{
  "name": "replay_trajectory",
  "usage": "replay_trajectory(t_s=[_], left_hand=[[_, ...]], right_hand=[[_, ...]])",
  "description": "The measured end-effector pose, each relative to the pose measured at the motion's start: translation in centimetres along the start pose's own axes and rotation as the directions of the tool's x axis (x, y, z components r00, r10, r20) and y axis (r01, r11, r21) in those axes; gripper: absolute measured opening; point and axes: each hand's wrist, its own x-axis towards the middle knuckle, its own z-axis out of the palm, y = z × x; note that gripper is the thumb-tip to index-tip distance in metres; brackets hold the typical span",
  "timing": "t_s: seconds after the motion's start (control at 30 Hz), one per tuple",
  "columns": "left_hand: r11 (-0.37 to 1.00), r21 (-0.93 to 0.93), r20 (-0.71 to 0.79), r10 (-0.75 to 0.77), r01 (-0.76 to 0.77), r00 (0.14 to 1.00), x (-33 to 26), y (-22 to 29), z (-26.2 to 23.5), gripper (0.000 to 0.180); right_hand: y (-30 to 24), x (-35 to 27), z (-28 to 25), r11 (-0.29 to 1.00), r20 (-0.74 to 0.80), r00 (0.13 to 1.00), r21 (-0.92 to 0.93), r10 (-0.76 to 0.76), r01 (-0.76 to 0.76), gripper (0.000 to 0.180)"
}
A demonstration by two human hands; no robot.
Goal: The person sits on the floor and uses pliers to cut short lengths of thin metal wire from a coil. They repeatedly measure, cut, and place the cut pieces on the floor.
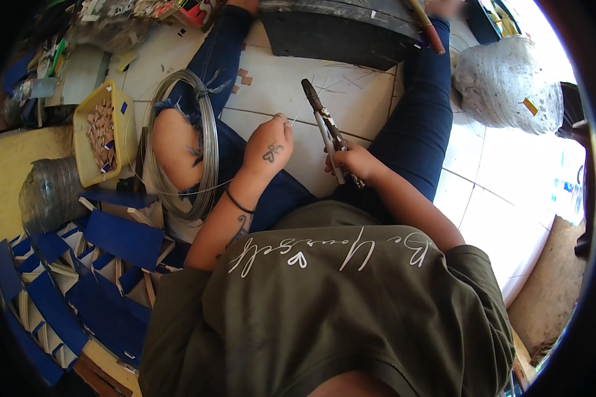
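My left hand (266, 147) is closed in a pinch on a thin metal wire (295, 118), whose short end sticks out past the fingertips. My right hand (352, 163) grips worn pliers (315, 106) by their handles, one dark and chipped, the other whitish. Their jaws point up and away from me, a little right of the wire's tip and apart from it. Around my bent left knee hangs a coil of silvery wire (208, 142). One strand runs from it towards my left wrist.
Left of the coil stands a yellow tub (81, 142) of small brown pieces. Blue panels with pale wooden strips (122, 237) pile up at lower left. Ahead is a dark box (331, 36) with a stick (432, 30) on it. Cut wires (341, 81) lie on the tiles; a plastic-wrapped bundle (506, 86) stands right.
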Motion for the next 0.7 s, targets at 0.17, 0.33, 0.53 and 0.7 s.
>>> replay_trajectory(t_s=[0.17,0.33,0.53,0.7], left_hand=[[0.998,-0.057,-0.043,-0.01,0.008,0.999,0.1,-0.1,0.6,0.019],[0.995,-0.095,-0.034,-0.007,0.004,0.999,0.4,-0.3,1.8,0.02],[0.976,-0.199,-0.03,-0.094,0.086,0.995,1.0,-1.2,1.4,0.02],[0.94,-0.322,0.002,-0.116,0.111,0.993,1.4,-1.2,1.2,0.018]], right_hand=[[0.0,0.1,0.8,0.984,-0.008,1.0,0.177,0.0,0.001,0.022],[0.4,1.0,0.8,0.998,-0.087,0.996,0.057,0.034,-0.03,0.02],[0.1,0.1,0.2,0.997,0.034,0.998,0.059,-0.059,0.057,0.036],[0.1,-1.3,-0.7,0.995,0.236,0.968,0.075,-0.087,0.071,0.064]])
